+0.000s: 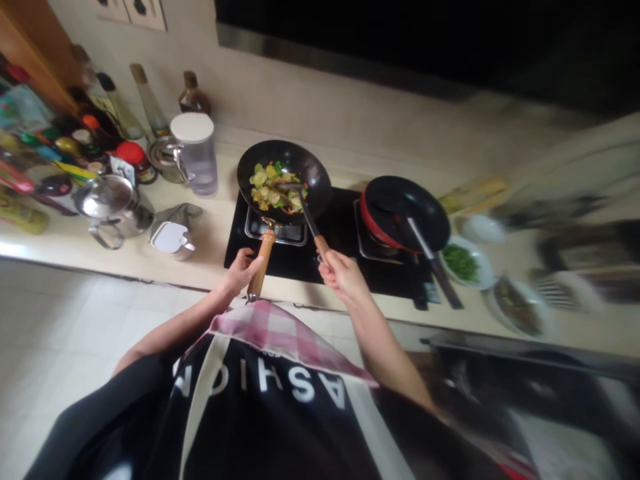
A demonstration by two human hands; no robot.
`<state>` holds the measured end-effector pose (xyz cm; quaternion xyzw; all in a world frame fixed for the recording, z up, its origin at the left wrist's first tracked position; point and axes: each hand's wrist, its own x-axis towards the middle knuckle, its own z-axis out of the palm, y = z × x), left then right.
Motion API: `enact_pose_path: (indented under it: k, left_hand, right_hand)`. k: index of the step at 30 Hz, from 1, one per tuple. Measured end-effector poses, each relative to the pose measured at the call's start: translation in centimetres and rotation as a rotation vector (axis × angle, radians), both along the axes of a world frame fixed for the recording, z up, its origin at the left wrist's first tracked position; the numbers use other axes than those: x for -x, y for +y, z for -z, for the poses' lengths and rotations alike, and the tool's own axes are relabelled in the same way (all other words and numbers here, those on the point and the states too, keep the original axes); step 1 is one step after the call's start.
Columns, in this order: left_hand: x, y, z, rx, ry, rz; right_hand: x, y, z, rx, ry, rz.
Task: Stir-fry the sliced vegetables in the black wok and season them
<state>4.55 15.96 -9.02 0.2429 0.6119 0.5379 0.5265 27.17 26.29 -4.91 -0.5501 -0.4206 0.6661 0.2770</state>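
Observation:
My right hand (345,273) is closed around the wooden grip of a spatula (309,215). The spatula's metal head rests among sliced vegetables (270,185), pale yellow-green with green and orange bits, in a dark wok (317,170) on the left burner. Toward me points the wok's wooden handle (262,263). Just left of that handle is my left hand (241,272), fingers apart and not wrapped around it. Its thumb tip lies against or very near the handle; contact is hard to tell.
A red pan (377,217) with a dark-handled utensil sits on the right burner of the black stove (335,267). Farther right are a plate of chopped greens (463,263) and another dish (520,307). Left stand a water pitcher (200,160), metal pot (113,207), white-lidded container (171,239) and bottles.

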Motion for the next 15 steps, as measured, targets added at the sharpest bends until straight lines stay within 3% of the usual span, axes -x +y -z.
enact_pose_path:
  k: [2, 3, 5, 8, 11, 13, 15]
  left_hand:
    - [0.1, 0.8, -1.4, -0.193, 0.152, -0.173]
    - [-0.3, 1.4, -2.3, -0.294, 0.146, -0.19]
    - [-1.6, 3.0, -4.3, -0.378, -0.043, -0.052]
    - [-4.7, 6.0, -6.5, -0.133, -0.445, 0.229]
    - [-7.6, 8.8, -6.8, 0.063, -0.618, 0.256]
    - [-8.8, 10.2, -6.4, 0.094, -0.665, 0.237]
    - [-9.4, 11.0, -5.6, 0.023, -0.667, 0.278]
  right_hand:
    - [-1.2, -0.9, 0.1, -0.102, -0.022, 0.019]
    - [-1.5, -1.2, 0.1, -0.151, -0.057, 0.028]
    - [-1.9, -1.5, -0.1, -0.266, -0.162, 0.041]
    - [-2.0, -2.2, -1.1, -0.506, -0.35, 0.016]
    - [-1.9, -3.0, -2.3, -0.766, -0.56, -0.005]
    - [-1.7, -3.2, -2.9, -0.853, -0.705, -0.033]
    - [-1.5, -3.1, -3.2, -0.852, -0.802, -0.124]
